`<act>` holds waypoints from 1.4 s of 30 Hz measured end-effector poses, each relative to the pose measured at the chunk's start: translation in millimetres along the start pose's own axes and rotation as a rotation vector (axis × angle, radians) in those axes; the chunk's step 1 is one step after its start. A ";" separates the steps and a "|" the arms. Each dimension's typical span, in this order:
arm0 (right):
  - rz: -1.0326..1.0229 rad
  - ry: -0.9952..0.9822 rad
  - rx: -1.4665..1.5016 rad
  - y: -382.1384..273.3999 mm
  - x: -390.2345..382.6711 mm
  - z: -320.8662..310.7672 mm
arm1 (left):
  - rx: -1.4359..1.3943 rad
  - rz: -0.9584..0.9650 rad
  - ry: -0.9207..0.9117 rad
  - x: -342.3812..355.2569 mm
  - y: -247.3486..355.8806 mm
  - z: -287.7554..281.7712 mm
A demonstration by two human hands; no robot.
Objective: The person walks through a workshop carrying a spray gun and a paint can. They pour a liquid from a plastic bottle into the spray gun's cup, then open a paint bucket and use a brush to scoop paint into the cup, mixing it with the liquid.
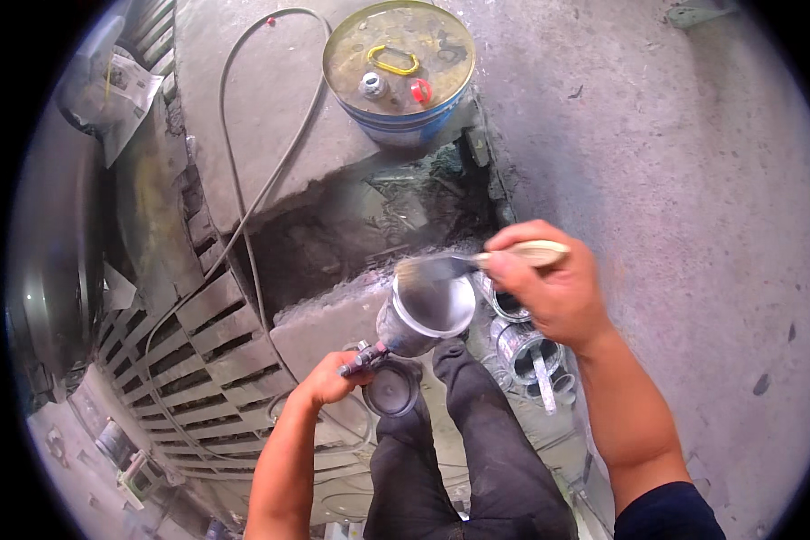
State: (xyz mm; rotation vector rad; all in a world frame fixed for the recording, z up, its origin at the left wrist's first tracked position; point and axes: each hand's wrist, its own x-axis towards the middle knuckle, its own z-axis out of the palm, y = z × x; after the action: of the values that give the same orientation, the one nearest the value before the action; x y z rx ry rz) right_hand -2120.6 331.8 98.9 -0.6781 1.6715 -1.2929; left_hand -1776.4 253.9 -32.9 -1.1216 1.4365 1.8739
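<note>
My right hand [553, 279] is closed around the pale handle of a paintbrush [443, 268]. The brush's bristles, smeared by motion, are at the far rim of a round grey paint cup [459, 315]. This cup is attached to a spray gun [365, 358], and my left hand [330, 380] is wrapped around the gun. The cup's mouth is open and tilted up toward me. A round grey lid [392, 389] lies close beside my left fingers, above my knee; whether those fingers hold it, I cannot tell.
Paint-smeared cans [520, 353], one with a flat stick [543, 378] in it, stand right of my legs. Beyond the cup is a broken pit [360, 220] in the concrete. A blue drum [405, 126] stands behind it. A hose [229, 144] loops over the slotted floor [216, 315] at left.
</note>
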 end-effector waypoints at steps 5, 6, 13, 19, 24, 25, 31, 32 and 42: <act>-0.010 0.180 -0.169 22.1 -2.1 -32.9 | 0.215 0.076 0.159 5.2 -7.8 4.3; 0.012 0.184 -0.089 15.2 -6.6 -27.6 | 0.255 0.110 0.223 4.6 -14.5 4.0; 0.025 -0.059 -0.165 -8.4 -28.2 -4.4 | 0.409 0.268 0.557 5.2 -20.2 11.1; 0.011 -0.070 -0.170 -16.9 -18.2 -9.1 | 0.436 0.300 0.614 1.9 -17.5 4.5; -0.170 -0.278 -0.509 -10.3 -14.2 -9.6 | 0.453 0.306 0.621 -2.6 -12.7 1.2; -0.193 -0.281 -0.485 -7.0 -9.5 -11.0 | 0.465 0.304 0.622 -3.3 -12.8 0.4; -0.624 -0.620 -0.732 26.1 26.0 32.0 | 0.492 0.351 0.664 5.0 -22.5 3.2; -0.631 -0.679 -0.832 34.4 26.4 35.0 | 0.490 0.367 0.681 6.4 -23.6 3.2; -0.638 -0.591 -0.784 19.1 23.9 36.7 | 0.569 0.450 0.767 6.6 -30.0 -15.8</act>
State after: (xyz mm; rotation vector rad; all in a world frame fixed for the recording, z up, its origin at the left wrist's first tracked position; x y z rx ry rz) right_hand -2097.1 300.8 71.1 -1.9672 1.4561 -0.6448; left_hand -1751.1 247.3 -55.5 -1.3446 2.6174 1.1288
